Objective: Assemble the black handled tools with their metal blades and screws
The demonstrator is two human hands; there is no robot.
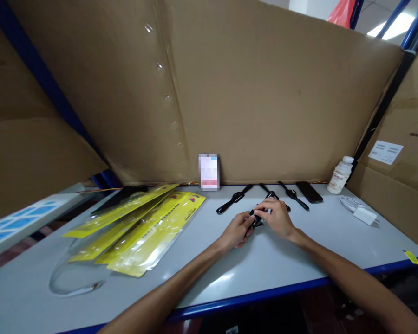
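Observation:
Low over the middle of the table, my left hand (237, 231) and my right hand (276, 217) come together on a small black watch (257, 221). Both are closed on it, fingertips pinching its strap; much of the watch is covered by my fingers. Just beyond my hands lie more black watches with straps spread out: one (235, 198) to the left, one (294, 195) to the right, and another (271, 193) partly hidden behind my right hand.
Several yellow-and-clear packages (153, 232) overlap at left, near a white cable (73, 293). A lit phone (209, 172) leans on the cardboard wall (251, 102). A dark phone (309, 192), white bottle (340, 175) and white charger (365, 215) are at right. A blue edge (254, 297) borders the table.

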